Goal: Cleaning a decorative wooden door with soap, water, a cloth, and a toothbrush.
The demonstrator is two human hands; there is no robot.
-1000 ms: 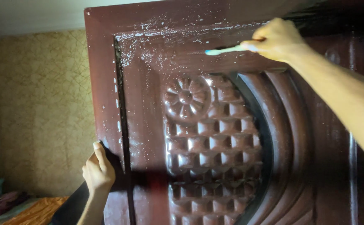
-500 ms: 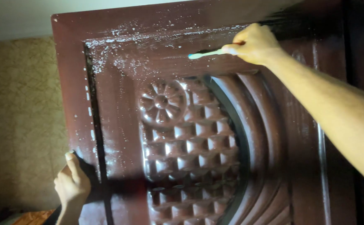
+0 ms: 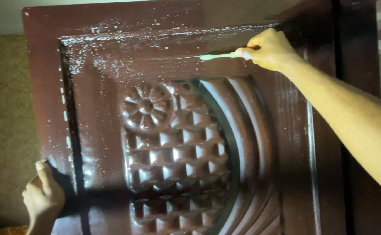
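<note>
one carved brown door [image 3: 112, 130], one pale toothbrush [image 3: 218, 55] pinched in right hand [image 3: 269, 50], head against soapy top panel. left hand [image 3: 43, 196] grips door edge. one patterned wall [image 3: 3, 130] behind.

Right hand [image 3: 269, 49] grips a pale toothbrush [image 3: 218, 55], bristle end pressed on the upper panel of a dark red-brown carved door [image 3: 112, 113], w/ white flecks of foam along the top moulding. Left hand [image 3: 43, 196] holds the door's left edge, thumb up. Patterned tan wall [image 3: 3, 122] behind.
</note>
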